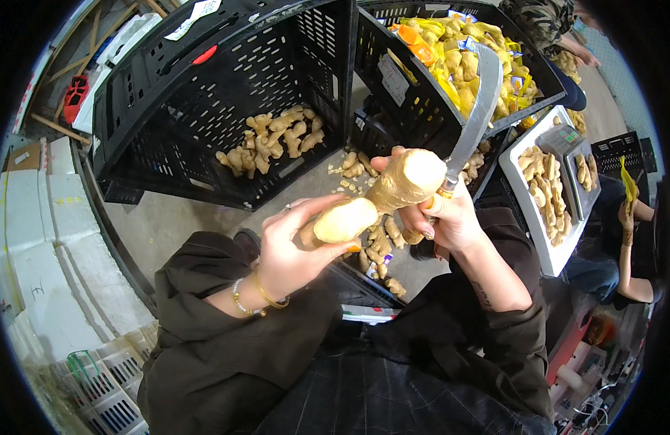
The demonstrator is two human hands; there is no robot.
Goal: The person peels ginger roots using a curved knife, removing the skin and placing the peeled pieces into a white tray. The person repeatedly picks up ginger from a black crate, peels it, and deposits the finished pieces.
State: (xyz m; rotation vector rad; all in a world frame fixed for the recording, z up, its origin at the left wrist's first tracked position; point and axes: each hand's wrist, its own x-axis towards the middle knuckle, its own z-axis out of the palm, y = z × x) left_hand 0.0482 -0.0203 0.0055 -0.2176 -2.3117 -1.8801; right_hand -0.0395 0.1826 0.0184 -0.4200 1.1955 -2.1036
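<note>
My left hand (277,239) grips a thick ginger root (397,190) that shows two broad, pale cut faces. Whether both lobes form a single root is hard to tell where they meet. With my right hand (457,220) I hold a curved-blade knife (480,106) by its handle, the blade pointing up and away from me. Fingers of that hand also support the right lobe of ginger. Below my hands, smaller ginger pieces (378,244) lie in and around a low black crate, partly hidden by my arms and knees.
A black plastic crate (166,136), tipped towards me, contains ginger. Bagged ginger (460,60) fills another crate at the upper right. A white foam tray (558,261) holds ginger beside a digital scale (566,141). Foam boxes (30,217) line the left. Other people's arms (628,255) show at right.
</note>
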